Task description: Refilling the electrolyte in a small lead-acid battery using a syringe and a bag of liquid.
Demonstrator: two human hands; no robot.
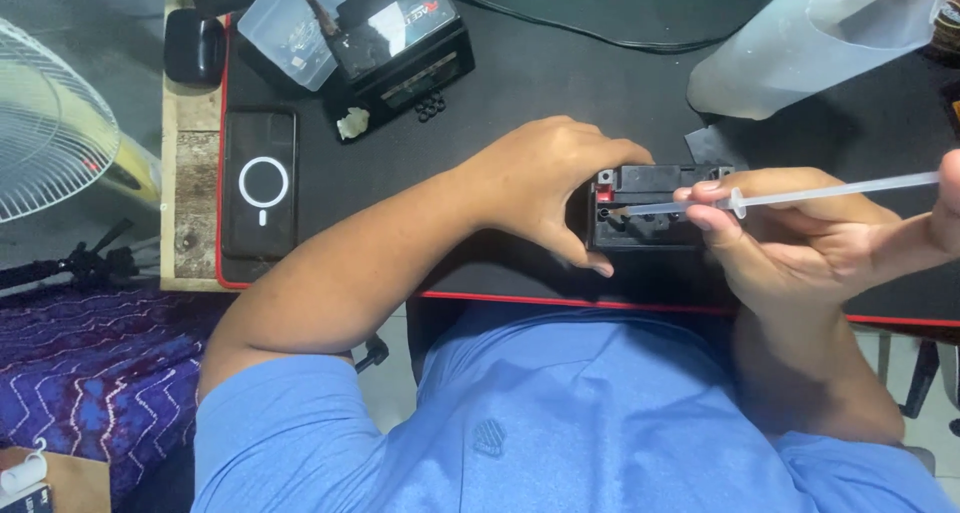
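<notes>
From the head camera, the left hand (545, 188) curls around the left end of a small black box-shaped battery (655, 208) with a red terminal mark, thumb at its near edge and fingers over the far side, steadying it on the black desk mat with a red border (520, 83). The right hand (800, 238) is closed on one clear plastic syringe (780, 197), pinching its barrel by the flange between the fingers, while the thumb sits at the far end of the plunger at the frame's right edge; the nozzle points left and rests over the battery's top near the red mark. The right fingers hide the battery's right end. Farther back on the mat stand a second, larger black battery (405, 58) with a glossy label and a clear plastic cup (290, 28) leaning against it. One black phone (260, 188) with a white ring lies at the left, one translucent plastic jug (800, 43) lies at the upper right, and a white fan (45, 123) stands off the desk's left side.
</notes>
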